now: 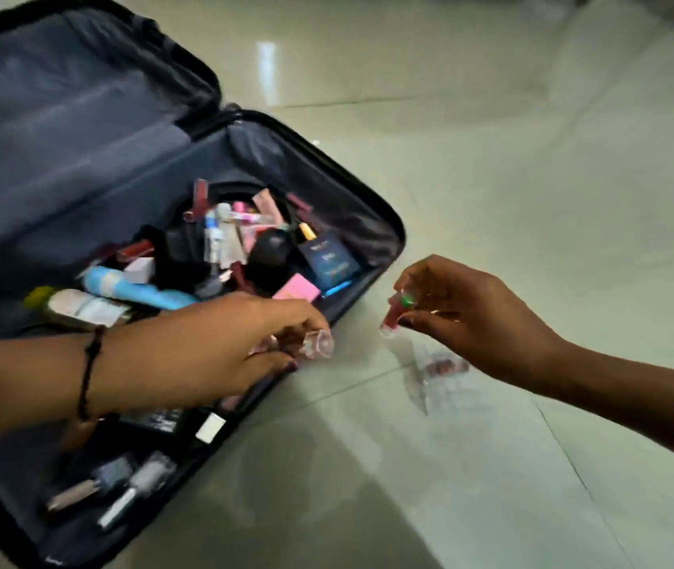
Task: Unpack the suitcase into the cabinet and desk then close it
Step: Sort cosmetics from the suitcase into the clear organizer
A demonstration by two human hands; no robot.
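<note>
Lid (72,117): lies back at the far left; black rim, rounded corners, smooth navy lining with a flat cloth divider.
Suitcase (329,165): open on the floor, left of centre; hard black shell, its right rim running on a slant from top centre down to the bottom left.
Load: the near half is heaped with small toiletries, among them a blue tube (134,287), a black round lump (269,248), a navy box (329,256) and a pink pad (296,289); two small bottles (111,476) lie apart from the heap near the bottom corner.
Bracelet (88,371): black cord round the left wrist.
Left hand (245,342): comes in from the left edge, forearm across the suitcase, knuckles up over the right rim; fingers and thumb curl in and pinch the clear piece (318,342).
Clear piece: glassy and rounded, blurred; bottle or cap, cannot tell.
Red bottle (394,314): tiny, see-through with red inside and a green spot near the top; tilted, between the two hands, just outside the rim and above the floor.
Right hand (462,318): comes in from the right edge over the tiles, wrist bent down; thumb and fingertips pinch the red bottle, the other fingers loosely curled.
Packet (442,367): clear crinkled wrap with something red in it, flat on the floor under the right hand, apart from the suitcase.
Floor (532,158): glossy pale tiles with thin joints and light glare; a wide stretch runs from the suitcase's right rim to the frame's right and top edges.
</note>
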